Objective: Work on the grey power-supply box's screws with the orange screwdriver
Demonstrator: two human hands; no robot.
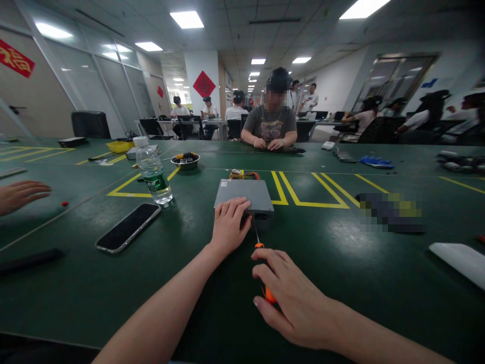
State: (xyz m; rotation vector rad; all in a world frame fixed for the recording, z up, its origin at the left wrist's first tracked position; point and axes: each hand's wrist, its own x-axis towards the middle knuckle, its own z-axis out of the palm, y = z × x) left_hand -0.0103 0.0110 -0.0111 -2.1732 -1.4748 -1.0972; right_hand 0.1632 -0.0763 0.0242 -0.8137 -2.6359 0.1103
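A grey metal computer power supply unit lies flat on the green table, its socket side facing me and its bundle of coloured cables at the far side. My left hand holds it at the near left corner, fingers over the top and thumb at the front face. An orange-handled screwdriver points at that front face, with my right hand curled around the handle. The tip meets the lower front near the socket; whether it sits in a screw I cannot tell.
Left of the unit are a water bottle, a phone and a metal bowl with a tool and small parts. Another person's hand rests at the left edge. A person sits opposite. A white object lies right.
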